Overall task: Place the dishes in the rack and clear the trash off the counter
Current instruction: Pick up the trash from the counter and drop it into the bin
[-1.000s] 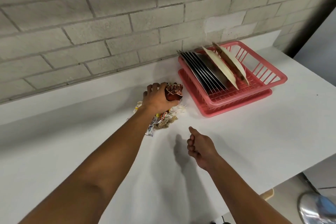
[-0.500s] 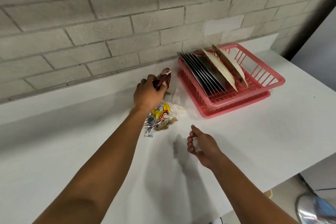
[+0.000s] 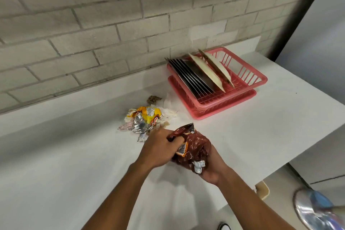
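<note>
Pile point(image 3: 145, 119): far left, loose wrappers.
Left hand point(image 3: 158, 150): fingers curled, pinching the bag point(image 3: 194, 147) at its top.
Bag: near centre — likely light, crinkly, slippery; bunch it whole.
Right hand point(image 3: 211, 173): cupped under it, gripping.
Rack point(image 3: 260, 80): far right — dishes point(image 3: 205, 73) in.

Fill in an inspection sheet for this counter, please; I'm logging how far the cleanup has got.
Surface: white counter, trash lying near its middle.
Job's things: pink rack holds metal plates and two cream plates, all leaning on edge; brown wrapper held above the counter.
Clutter: yellow wrapper, foil and paper scraps piled left of the rack.
Hands: left hand grips the brown wrapper; right hand cups it from below.
Cables: nothing seen.
Surroundings: brick wall behind; blurred shiny object at lower right.
</note>
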Motion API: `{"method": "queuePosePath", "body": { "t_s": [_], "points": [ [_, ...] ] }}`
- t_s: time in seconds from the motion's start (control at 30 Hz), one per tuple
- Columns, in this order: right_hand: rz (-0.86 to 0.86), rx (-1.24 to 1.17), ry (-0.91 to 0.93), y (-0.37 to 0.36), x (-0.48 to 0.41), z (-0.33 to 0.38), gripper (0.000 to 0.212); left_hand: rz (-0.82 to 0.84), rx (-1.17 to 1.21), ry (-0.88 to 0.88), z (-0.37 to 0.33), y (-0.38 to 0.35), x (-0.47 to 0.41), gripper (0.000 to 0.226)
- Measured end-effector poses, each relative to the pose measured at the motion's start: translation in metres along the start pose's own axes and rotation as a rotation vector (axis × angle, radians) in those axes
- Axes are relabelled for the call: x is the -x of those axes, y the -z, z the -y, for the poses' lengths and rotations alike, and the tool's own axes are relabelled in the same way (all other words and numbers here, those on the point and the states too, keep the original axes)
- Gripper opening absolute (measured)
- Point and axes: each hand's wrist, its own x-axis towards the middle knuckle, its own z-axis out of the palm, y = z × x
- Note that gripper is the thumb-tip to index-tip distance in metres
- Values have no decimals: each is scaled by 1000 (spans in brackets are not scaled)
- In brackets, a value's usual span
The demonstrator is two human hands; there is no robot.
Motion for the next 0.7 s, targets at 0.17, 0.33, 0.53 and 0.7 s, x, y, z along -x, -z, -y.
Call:
{"method": "queuePosePath", "body": {
  "t_s": [0.17,0.33,0.53,0.7],
  "points": [
    [22,-49,42,24,39,0,64,-115,-290,-55,-17,-41,4,34],
    [-41,-79,104,47,81,8,71,-240,-447,-116,-38,-106,10,22],
    [-143,-82,212,111,152,31,78,-242,-395,-200,-92,-205,22,22],
    [-272,-52,241,185,219,55,74,-157,-369,-204,-137,-301,37,19]
  ]
}}
